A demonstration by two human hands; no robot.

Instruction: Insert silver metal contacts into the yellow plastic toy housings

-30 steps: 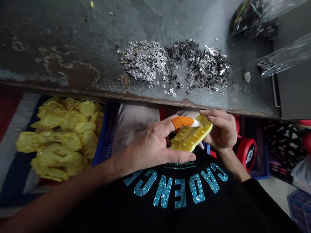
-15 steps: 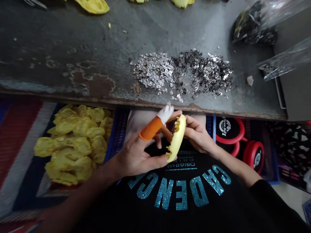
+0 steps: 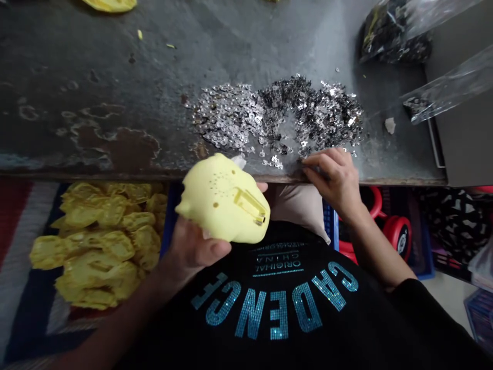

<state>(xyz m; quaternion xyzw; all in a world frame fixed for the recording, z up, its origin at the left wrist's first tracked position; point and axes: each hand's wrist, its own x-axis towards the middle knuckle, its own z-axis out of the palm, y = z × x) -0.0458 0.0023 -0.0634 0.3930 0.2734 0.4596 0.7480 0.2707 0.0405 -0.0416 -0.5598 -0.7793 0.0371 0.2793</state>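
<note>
The grey worktable (image 3: 239, 46) is the largest thing, its surface worn to brown patches at the left and its front edge chipped. Below that edge, at the left, lies a heap of yellow plastic shells (image 3: 103, 246), next to a blue basket (image 3: 173, 198). On the table near the front edge spreads a pile of small metal pieces (image 3: 277, 115), bright silver at the left, darker in the middle and mixed at the right; a clear bag of dark pieces (image 3: 396, 36) sits farther back at the right. The pale yellow plastic shell (image 3: 211, 185) is in the left hand (image 3: 196, 246), in front of the table edge, its smooth, rounded outer face turned up toward the camera. The left hand grips it from beneath and around the sides, thumb at the near edge, with a white fingertip covering (image 3: 239, 162) showing past the far edge. The right hand (image 3: 335, 174) is at the table edge beside the pile, thumb and index fingertips drawn close together; whether a piece is between them cannot be told. The shell's outline is lobed, with small points at its left end. A long rectangular recess (image 3: 249, 205) is sunk into its right part, with a small dark opening at the near end. Two small round holes and a cluster of tiny perforations mark the face.
</note>
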